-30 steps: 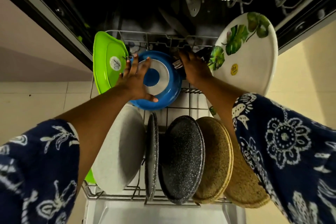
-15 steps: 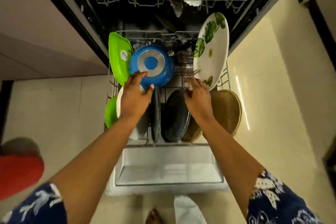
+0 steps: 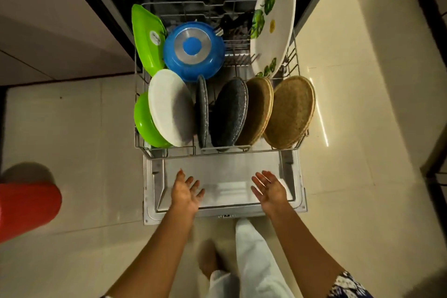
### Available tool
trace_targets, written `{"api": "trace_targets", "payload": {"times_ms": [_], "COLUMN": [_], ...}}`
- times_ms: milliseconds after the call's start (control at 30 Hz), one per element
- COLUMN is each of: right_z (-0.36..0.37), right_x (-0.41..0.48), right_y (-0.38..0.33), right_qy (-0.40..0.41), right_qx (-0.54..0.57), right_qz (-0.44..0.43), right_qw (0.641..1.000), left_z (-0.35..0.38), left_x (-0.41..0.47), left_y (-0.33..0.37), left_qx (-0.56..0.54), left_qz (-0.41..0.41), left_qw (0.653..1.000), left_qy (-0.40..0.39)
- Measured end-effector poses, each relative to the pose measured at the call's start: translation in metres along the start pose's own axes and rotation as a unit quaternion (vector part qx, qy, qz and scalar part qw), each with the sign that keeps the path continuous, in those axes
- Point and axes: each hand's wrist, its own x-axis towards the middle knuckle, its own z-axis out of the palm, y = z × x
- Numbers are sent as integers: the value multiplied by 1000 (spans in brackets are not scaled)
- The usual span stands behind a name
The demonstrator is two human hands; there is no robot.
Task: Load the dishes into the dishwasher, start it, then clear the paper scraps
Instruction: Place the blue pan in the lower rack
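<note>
The dishwasher's lower rack (image 3: 167, 149) is pulled out over the open door (image 3: 298, 191). In it stand a green tray (image 3: 145, 38), a blue pan (image 3: 193, 51) bottom up, a large leaf-patterned white platter (image 3: 275, 29), a white plate (image 3: 169, 106), a green plate (image 3: 145, 126), two dark speckled plates (image 3: 229, 113) and two woven brown plates (image 3: 290, 111). My left hand (image 3: 186, 191) and my right hand (image 3: 271, 189) hover over the door, in front of the rack. Both are empty with fingers spread.
A red round container (image 3: 26, 210) stands on the tiled floor at the left. Cabinet fronts flank the dishwasher. My feet and white trousers (image 3: 251, 249) are just in front of the door's edge.
Both hands have let go of the blue pan and the plates and drawn back from the rack to over the door. My view has risen and pulled away.
</note>
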Motion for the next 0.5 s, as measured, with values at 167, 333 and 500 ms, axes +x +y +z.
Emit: {"api": "trace_targets", "payload": {"times_ms": [167, 333, 500], "right_z": [36, 63, 61], "right_x": [22, 34, 44], "right_y": [-20, -43, -44], "right_qy": [-6, 6, -1], "right_qx": [127, 198, 178], "right_qz": [-9, -16, -33], "right_qw": [992, 980, 984], "left_z": [29, 55, 72], "left_x": [26, 33, 30], "left_y": [12, 12, 26], "left_qx": [-126, -208, -245], "left_qz": [-17, -42, -46], "left_qw": [990, 976, 968], "left_qy": [-56, -57, -38]}}
